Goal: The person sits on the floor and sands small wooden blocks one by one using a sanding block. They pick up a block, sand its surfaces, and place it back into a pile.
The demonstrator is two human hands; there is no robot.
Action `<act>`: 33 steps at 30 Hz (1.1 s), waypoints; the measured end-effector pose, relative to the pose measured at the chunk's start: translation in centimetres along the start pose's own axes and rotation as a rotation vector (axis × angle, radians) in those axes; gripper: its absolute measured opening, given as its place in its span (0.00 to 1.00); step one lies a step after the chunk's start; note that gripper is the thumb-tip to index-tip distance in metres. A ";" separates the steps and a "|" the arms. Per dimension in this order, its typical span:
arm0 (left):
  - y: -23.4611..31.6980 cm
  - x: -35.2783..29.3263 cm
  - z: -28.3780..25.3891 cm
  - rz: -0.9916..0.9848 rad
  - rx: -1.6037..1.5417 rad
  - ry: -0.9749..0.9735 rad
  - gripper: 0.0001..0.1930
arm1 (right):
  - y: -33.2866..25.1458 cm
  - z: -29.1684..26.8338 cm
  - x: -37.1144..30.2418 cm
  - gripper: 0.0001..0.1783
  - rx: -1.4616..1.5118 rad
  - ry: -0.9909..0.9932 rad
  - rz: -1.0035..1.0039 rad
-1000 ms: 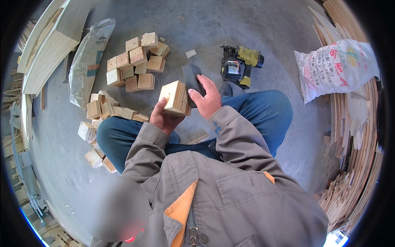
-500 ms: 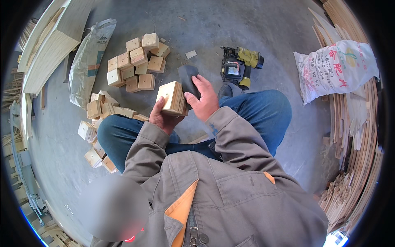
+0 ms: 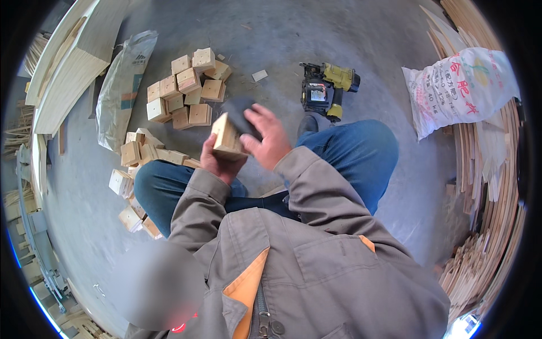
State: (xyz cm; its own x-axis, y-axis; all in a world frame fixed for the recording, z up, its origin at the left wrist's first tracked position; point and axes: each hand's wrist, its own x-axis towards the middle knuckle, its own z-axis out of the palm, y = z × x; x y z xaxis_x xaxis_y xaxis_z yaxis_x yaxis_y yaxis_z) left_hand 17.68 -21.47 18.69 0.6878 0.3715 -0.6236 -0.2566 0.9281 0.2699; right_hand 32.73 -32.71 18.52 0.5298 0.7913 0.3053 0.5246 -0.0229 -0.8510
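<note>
My left hand point(image 3: 221, 166) is closed around a pale plywood block point(image 3: 227, 137), thumb on its near left side, holding it up between my knees. My right hand point(image 3: 270, 141) grips a dark grey piece of sandpaper point(image 3: 240, 112), slightly blurred by motion. The sandpaper lies against the block's far right side; its exact contact is hard to see. Beyond my left knee sits a group of similar wooden blocks point(image 3: 188, 81) on the floor. More blocks point(image 3: 131, 152) are heaped beside that knee.
A yellow and black coil nail gun point(image 3: 333, 79) lies beyond my right foot. At the far left a whitish woven sack point(image 3: 121, 93) lies near stacked boards point(image 3: 76, 62). On the right, a full white sack point(image 3: 463, 90) rests on long wood strips point(image 3: 480, 198).
The block has turned in my left hand, showing a narrower face, and moved slightly left. My right hand and the sandpaper have shifted left and tilted over the block.
</note>
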 end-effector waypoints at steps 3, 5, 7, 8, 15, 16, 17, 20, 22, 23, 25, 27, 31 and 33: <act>-1.4 -0.2 0.6 -0.030 0.142 0.026 0.35 | 1.9 -0.6 0.4 0.33 0.016 0.119 0.270; -1.2 0.0 0.4 -0.002 0.093 0.047 0.35 | 1.5 -0.6 -0.2 0.33 -0.005 0.059 0.143; -0.6 0.7 0.1 0.057 0.006 0.046 0.33 | -0.1 -0.3 -1.2 0.34 -0.045 -0.035 -0.069; -0.1 0.6 0.7 0.117 -0.008 0.041 0.30 | -1.4 -0.3 -1.8 0.35 -0.022 -0.092 -0.181; 0.4 0.2 0.3 0.089 -0.010 0.046 0.30 | -0.7 -0.1 -0.1 0.36 -0.011 -0.065 -0.094; 0.3 0.8 -1.6 -0.017 -0.011 -0.063 0.31 | 0.4 0.0 0.3 0.36 -0.043 -0.004 -0.030; -0.6 0.1 0.0 -0.023 0.065 -0.013 0.31 | 1.4 0.0 0.2 0.36 -0.062 0.030 0.053; -0.9 0.0 0.4 -0.004 0.123 0.010 0.34 | 2.2 -0.4 0.0 0.35 -0.084 0.068 0.128; -0.4 0.7 -0.1 0.032 0.036 0.004 0.31 | 0.1 -0.5 -0.6 0.35 -0.067 0.003 -0.033; -0.1 0.9 0.3 0.095 -0.009 -0.007 0.31 | -1.0 -0.6 -1.2 0.35 -0.072 -0.072 -0.190; 1.5 2.0 -2.7 0.090 0.008 -0.092 0.31 | -4.1 -0.5 -2.4 0.34 0.032 -0.191 -0.194; 1.7 1.4 -2.0 0.109 0.019 -0.113 0.32 | -4.2 -0.4 -2.3 0.34 0.047 -0.190 -0.186; 0.1 0.5 -0.4 -0.012 -0.009 0.042 0.31 | 0.0 -0.3 0.3 0.34 -0.024 0.013 -0.043; -1.0 -0.5 0.8 -0.047 0.206 0.024 0.35 | 1.5 -0.6 0.5 0.35 -0.064 0.095 0.086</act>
State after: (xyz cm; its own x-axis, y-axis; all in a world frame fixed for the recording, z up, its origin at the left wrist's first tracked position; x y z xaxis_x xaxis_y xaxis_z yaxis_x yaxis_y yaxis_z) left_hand 18.14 -22.60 19.37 0.6789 0.3304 -0.6557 -0.0787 0.9207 0.3823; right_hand 34.16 -32.71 17.61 0.6340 0.7232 0.2739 0.5142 -0.1296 -0.8479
